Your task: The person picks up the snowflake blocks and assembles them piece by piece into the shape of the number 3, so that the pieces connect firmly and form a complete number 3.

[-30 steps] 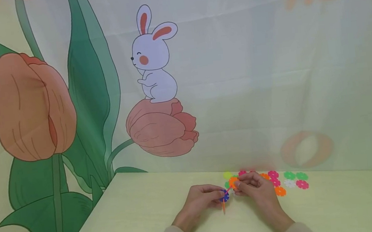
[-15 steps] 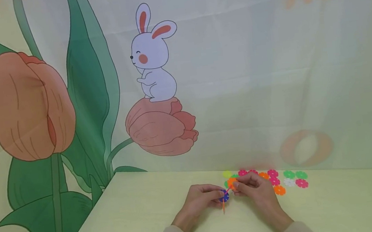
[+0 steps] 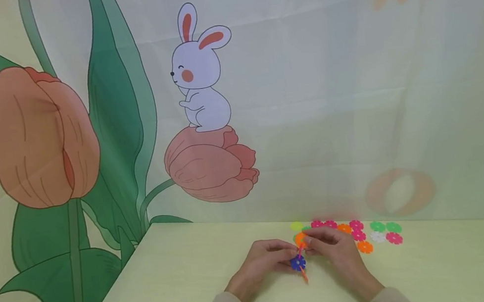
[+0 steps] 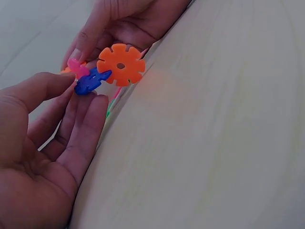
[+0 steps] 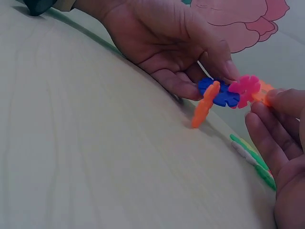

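Observation:
Between my two hands is a chain of notched plastic snowflake discs. A blue disc (image 3: 298,263) sits in its middle, joined to a pink disc (image 5: 246,90) and to an orange disc (image 4: 121,65) that sticks out crosswise. A second orange disc (image 3: 300,240) is at the other end of the pink one. My left hand (image 3: 265,260) holds the blue disc at its edge, thumb tip by the pink joint. My right hand (image 3: 336,250) pinches the second orange disc between thumb and fingers. In the right wrist view its fingers hide part of that disc.
Behind the right hand, several loose discs lie on the pale table (image 3: 171,278), among them a pink disc (image 3: 394,238), a white disc (image 3: 378,237), a green disc (image 3: 393,227) and an orange disc (image 3: 365,247). A printed curtain (image 3: 309,113) hangs along the table's back edge.
The blue disc has turned down and to the right, showing more of its face beyond my left fingers. The lower orange disc swings right with it. My right hand keeps its pinch.

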{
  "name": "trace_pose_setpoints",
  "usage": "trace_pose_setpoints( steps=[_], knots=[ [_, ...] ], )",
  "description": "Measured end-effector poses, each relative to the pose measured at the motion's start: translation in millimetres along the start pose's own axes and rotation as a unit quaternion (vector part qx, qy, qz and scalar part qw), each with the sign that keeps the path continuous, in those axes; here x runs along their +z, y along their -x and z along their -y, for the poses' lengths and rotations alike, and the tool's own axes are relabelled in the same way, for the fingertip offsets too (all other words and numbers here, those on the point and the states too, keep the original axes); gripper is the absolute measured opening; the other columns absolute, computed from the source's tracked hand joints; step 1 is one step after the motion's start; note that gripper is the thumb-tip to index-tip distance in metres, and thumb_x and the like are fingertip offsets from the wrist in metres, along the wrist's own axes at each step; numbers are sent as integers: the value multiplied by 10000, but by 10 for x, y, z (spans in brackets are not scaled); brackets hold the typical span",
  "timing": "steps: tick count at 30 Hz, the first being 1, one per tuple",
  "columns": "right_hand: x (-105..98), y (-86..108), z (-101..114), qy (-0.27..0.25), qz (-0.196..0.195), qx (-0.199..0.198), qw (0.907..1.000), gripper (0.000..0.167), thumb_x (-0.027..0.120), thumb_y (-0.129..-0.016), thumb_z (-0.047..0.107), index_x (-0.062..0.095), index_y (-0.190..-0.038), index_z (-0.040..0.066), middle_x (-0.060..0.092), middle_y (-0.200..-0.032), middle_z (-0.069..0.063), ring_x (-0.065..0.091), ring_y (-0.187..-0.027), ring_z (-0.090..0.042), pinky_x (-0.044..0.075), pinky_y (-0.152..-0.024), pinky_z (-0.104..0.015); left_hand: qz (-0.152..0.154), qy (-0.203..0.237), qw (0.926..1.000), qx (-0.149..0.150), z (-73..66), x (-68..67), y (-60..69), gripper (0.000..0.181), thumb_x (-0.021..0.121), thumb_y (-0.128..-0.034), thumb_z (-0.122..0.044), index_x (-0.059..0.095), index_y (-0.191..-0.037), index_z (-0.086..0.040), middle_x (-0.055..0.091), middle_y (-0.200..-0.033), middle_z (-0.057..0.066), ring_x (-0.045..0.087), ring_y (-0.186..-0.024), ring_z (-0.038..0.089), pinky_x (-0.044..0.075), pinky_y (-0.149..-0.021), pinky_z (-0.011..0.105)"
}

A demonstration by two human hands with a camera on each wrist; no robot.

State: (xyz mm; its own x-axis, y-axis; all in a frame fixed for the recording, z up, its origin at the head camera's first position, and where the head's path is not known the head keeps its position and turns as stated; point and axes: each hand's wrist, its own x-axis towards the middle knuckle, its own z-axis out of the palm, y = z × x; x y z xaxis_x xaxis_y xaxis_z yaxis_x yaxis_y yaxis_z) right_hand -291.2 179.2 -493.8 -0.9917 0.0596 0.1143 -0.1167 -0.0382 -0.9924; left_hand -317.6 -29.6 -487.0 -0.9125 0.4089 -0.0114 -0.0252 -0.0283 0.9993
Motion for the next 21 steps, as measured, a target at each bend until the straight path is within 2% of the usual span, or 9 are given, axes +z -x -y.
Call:
trace_pose_setpoints(
  steps=[8, 13, 16, 19, 21],
  knots=[
    [41, 18, 39, 685, 396, -207, 9967, 276, 816, -950, 131, 771, -1199, 19, 769, -1090, -116, 754, -931, -277, 636, -841, -290, -524, -80, 9986, -55, -15, 15, -6, 215, 808, -970, -202, 808, -1082, -20, 791, -1011, 91, 771, -872, 220, 649, -827, 338],
    [-22, -40, 71, 807, 271, -94, 9963, 313, 800, -975, 199, 762, -1235, 29, 759, -1117, -109, 750, -971, -271, 628, -860, -274, -577, 159, 9982, 14, -9, 8, -12, 183, 801, -962, -128, 789, -1066, 23, 790, -973, 127, 771, -823, 208, 654, -808, 342],
    [-114, -119, 90, 1043, 195, -170, 9942, 302, 770, -999, 177, 749, -1248, 8, 737, -1180, -132, 742, -1014, -266, 622, -868, -261, -579, 374, 9976, 61, -4, 10, -6, 165, 791, -954, -81, 771, -1053, 49, 786, -944, 146, 770, -788, 198, 658, -788, 348],
    [-210, -203, 126, 1885, 327, -504, 9802, 246, 764, -997, 138, 768, -1214, 22, 722, -1217, -93, 710, -1050, -228, 604, -873, -253, -572, 470, 9972, 50, -10, 8, -5, 151, 783, -953, -68, 759, -1045, 49, 782, -934, 143, 765, -772, 193, 659, -781, 353],
    [-259, -249, 155, 2562, 569, -816, 9615, 208, 780, -980, 128, 787, -1170, 45, 729, -1171, -53, 687, -1031, -207, 587, -872, -276, -538, 503, 9973, 37, -17, 4, -7, 143, 780, -951, -62, 752, -1040, 47, 781, -930, 147, 763, -768, 197, 660, -783, 359]
  ],
)
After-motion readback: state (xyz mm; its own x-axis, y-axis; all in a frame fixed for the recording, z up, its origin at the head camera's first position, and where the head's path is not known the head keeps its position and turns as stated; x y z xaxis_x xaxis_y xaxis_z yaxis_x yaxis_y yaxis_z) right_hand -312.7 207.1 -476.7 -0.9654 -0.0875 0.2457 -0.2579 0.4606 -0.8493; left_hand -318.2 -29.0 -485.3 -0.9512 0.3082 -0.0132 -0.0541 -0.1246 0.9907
